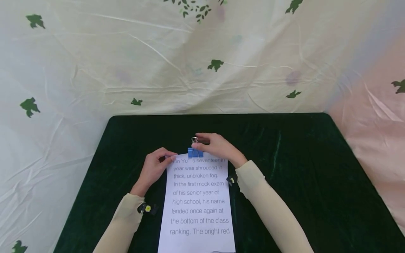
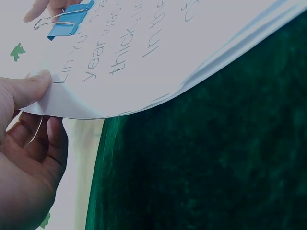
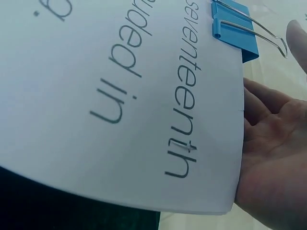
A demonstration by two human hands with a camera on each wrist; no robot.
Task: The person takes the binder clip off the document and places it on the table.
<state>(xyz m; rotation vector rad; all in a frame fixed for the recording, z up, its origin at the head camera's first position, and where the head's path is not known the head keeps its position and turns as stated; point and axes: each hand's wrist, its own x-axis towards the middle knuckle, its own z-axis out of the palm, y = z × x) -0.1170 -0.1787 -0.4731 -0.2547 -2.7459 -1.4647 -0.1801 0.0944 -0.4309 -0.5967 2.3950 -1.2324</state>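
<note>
**Dark green velvet counter (image 1: 300,175), and a paper stack that could slip**

A pale, crinkly cloth with green bird shapes (image 1: 158,52) hangs behind the counter. In front of me, a stack of white printed paper sheets (image 1: 196,196) has a shiny blue metal binder clip (image 1: 195,153) on the middle of its top edge.

The person's left hand (image 1: 153,167) pinches the top left corner, thumb above and fingers below. The right hand (image 1: 219,144) is by the clip. Its thumb and fingers are wide apart, with the fingers behind the paper, and they don't seem to grip anything.

I think the sheets could slide out of line if the left fingers let go too soon, because the side edges look a bit spread. If the right hand squeezes the thin silver wire handle (image 3: 273,38) hard, the clip might pop off. A knock could tip it crooked too.

Some bits are tricky to see. The bottom of the stack is cut off in the head view. The paper hides the tips of the right fingers in the right wrist view. I can't tell how many sheets there are, or whether the clip bites them all.
</note>
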